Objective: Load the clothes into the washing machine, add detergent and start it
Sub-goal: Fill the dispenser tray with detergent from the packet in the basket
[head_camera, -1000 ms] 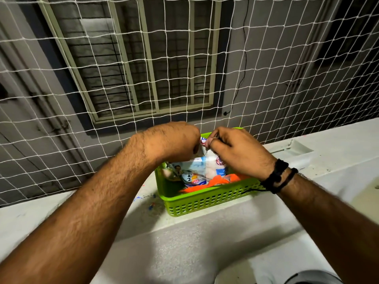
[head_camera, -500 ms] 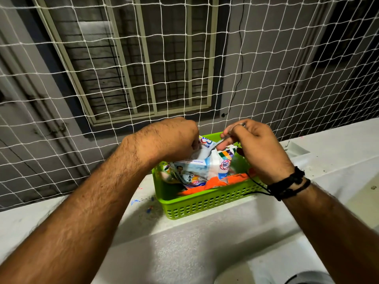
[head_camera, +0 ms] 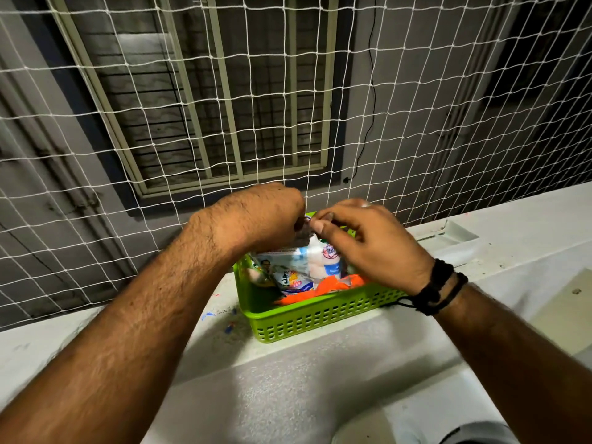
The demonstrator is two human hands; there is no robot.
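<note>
A white and blue detergent packet (head_camera: 307,264) stands in a green plastic basket (head_camera: 323,318) on a pale ledge. My left hand (head_camera: 256,216) is clenched on the packet's top edge. My right hand (head_camera: 368,241) pinches the same top edge with thumb and forefinger, right beside the left. An orange packet (head_camera: 333,286) lies in the basket below them. The washing machine shows only as a grey curved bit (head_camera: 474,434) at the bottom edge.
White safety netting (head_camera: 288,107) hangs just behind the basket, with a barred window (head_camera: 224,100) beyond it. A white rectangular tray (head_camera: 448,235) lies on the ledge (head_camera: 96,334) to the right. Black cord bands circle my right wrist.
My right hand had pulled to the right from the packet top, and now it is back against my left hand at that edge. The view has shifted slightly.
</note>
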